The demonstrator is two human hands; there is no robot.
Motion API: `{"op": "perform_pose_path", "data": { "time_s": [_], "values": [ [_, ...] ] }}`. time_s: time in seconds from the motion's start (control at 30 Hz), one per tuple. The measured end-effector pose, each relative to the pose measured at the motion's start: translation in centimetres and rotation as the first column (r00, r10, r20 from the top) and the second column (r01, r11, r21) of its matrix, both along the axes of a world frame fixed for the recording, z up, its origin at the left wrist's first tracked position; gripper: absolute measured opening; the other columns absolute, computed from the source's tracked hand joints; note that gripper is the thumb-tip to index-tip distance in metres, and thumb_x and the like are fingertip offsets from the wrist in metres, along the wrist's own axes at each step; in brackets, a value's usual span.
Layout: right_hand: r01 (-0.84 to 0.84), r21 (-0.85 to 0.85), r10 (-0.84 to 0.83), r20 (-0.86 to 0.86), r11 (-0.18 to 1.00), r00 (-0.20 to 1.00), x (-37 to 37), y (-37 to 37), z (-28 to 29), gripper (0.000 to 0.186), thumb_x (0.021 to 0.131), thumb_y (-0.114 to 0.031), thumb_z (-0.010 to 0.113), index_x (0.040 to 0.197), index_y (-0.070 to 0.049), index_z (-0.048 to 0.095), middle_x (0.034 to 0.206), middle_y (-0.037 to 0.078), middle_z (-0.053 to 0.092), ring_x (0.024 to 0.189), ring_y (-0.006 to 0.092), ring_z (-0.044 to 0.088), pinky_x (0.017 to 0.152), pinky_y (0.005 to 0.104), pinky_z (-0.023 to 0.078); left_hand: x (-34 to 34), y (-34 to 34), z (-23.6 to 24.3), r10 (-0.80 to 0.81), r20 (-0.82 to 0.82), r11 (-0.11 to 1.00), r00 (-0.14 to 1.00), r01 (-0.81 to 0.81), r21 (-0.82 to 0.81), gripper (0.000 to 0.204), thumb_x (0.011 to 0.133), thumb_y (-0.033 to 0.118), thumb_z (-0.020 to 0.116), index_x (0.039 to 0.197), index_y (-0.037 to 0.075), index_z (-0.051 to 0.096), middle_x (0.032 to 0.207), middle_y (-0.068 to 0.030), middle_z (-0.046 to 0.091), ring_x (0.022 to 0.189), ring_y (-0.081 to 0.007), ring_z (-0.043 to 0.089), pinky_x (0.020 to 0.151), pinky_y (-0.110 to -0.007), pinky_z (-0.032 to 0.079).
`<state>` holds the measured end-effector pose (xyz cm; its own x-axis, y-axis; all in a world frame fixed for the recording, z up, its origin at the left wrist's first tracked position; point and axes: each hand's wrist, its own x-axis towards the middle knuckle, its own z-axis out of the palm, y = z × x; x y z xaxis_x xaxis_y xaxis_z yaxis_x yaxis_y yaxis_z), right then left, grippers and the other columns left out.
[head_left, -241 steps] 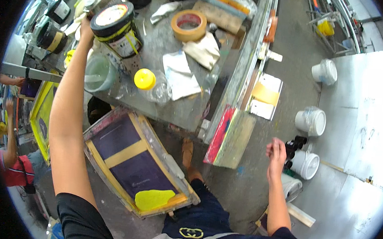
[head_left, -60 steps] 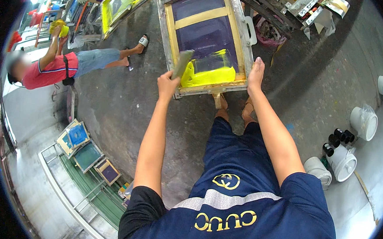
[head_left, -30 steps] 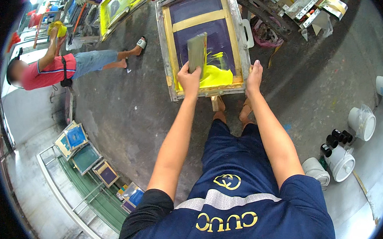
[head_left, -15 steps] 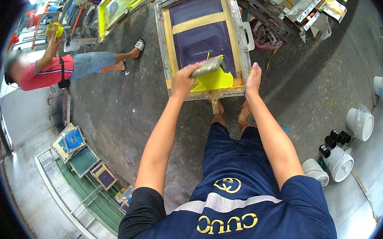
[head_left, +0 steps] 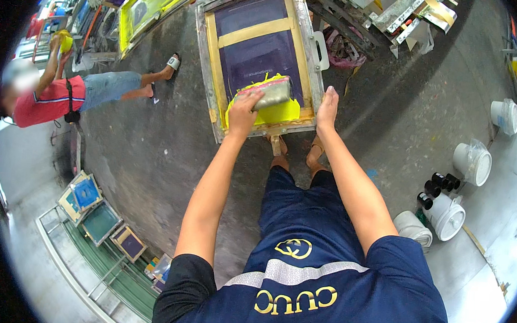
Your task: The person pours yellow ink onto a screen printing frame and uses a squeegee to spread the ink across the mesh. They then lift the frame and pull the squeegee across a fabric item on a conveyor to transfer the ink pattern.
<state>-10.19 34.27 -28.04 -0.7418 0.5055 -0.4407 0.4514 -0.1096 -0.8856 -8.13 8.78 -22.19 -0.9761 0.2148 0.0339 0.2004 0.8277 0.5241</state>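
Note:
In front of me a screen printing frame (head_left: 203, 51) with dark purple mesh lies flat, its borders and one crossbar covered in tan tape. My left hand (head_left: 244, 110) is wrapped round a squeegee (head_left: 274, 95) with a worn, silvery handle, set down across the lower mesh. Bright yellow ink (head_left: 282, 112) lies beneath it and along its far side, with ragged edges. My right hand (head_left: 327, 110) rests against the frame's right side near the lower corner, fingers stretched out. The squeegee's blade edge is hidden.
A white handle (head_left: 322, 51) juts from the frame's right side. Another yellow-inked screen (head_left: 124, 26) stands at far left, near a person in a red shirt (head_left: 46, 101). White buckets (head_left: 444, 217) and black bottles line the right wall. Small screens (head_left: 101, 222) lean at lower left.
My left hand has turned the squeegee and brought it down more level across the mesh. Yellow ink now reaches farther left. My right hand stays at the frame's side; the whole view has shifted slightly.

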Motion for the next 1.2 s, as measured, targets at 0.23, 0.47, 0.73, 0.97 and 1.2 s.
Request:
{"op": "perform_pose_path", "data": {
  "time_s": [0.23, 0.47, 0.73, 0.97, 1.2],
  "values": [
    [-0.007, 0.043, 0.008, -0.023, 0.999, 1.0, 0.0, -0.2, -1.4, 0.061, 0.109, -0.05, 0.041, 0.139, 0.002, 0.051, 0.141, 0.022, 0.058, 0.133, 0.0328, 0.054, 0.113, 0.041, 0.04, 3.9, -0.7, 1.5, -0.091, 0.1, 0.996, 0.991, 0.092, -0.007, 0.071, 0.07, -0.009, 0.073, 0.135, 0.017, 0.067, 0.14, -0.0076, 0.066, 0.133, -0.0305, 0.059, 0.111, -0.043, 0.047],
    [-0.028, -0.011, 0.029, 0.036, 1.0, 0.999, 0.0, 0.0, 0.2, 0.062, 0.109, -0.053, 0.041, 0.139, 0.002, 0.051, 0.137, 0.024, 0.06, 0.129, 0.0348, 0.057, 0.111, 0.042, 0.041, 8.0, 1.1, -0.1, -0.004, -0.139, 0.998, 0.99, -0.004, -0.062, 0.069, 0.069, -0.012, 0.071, 0.134, 0.014, 0.068, 0.138, -0.0075, 0.066, 0.135, -0.0307, 0.057, 0.117, -0.049, 0.042],
    [-0.051, 0.067, 0.053, -0.028, 0.996, 0.998, 0.1, 0.2, -1.5, 0.068, 0.107, -0.057, 0.041, 0.141, 0.002, 0.052, 0.142, 0.021, 0.058, 0.134, 0.034, 0.054, 0.114, 0.0412, 0.038, 10.8, -0.4, 2.0, -0.044, -0.075, 0.998, 0.996, 0.04, -0.057, 0.061, 0.073, -0.009, 0.069, 0.13, 0.015, 0.069, 0.138, -0.0052, 0.067, 0.131, -0.0307, 0.06, 0.115, -0.049, 0.043],
    [-0.086, 0.038, 0.085, 0.019, 0.996, 0.996, 0.4, 0.1, -0.2, 0.069, 0.107, -0.057, 0.04, 0.143, 0.001, 0.049, 0.146, 0.021, 0.055, 0.137, 0.0348, 0.051, 0.115, 0.0414, 0.037, 3.3, -5.7, 3.5, 0.415, 0.181, 0.891, 0.891, -0.439, 0.118, 0.036, 0.078, 0.01, 0.072, 0.114, 0.004, 0.076, 0.097, -0.0186, 0.076, 0.09, -0.0263, 0.076, 0.078, -0.036, 0.057],
    [-0.06, 0.028, 0.059, 0.011, 0.998, 0.998, 0.2, 0.3, -0.6, 0.068, 0.107, -0.057, 0.04, 0.144, 0.0, 0.049, 0.146, 0.021, 0.055, 0.136, 0.0349, 0.051, 0.114, 0.0418, 0.037, 0.4, 1.7, -1.5, 0.649, 0.255, 0.541, 0.717, -0.67, 0.507, 0.028, 0.08, 0.016, 0.076, 0.101, -0.003, 0.075, 0.081, -0.0099, 0.076, 0.07, -0.0145, 0.068, 0.067, -0.033, 0.053]
  ]
}}
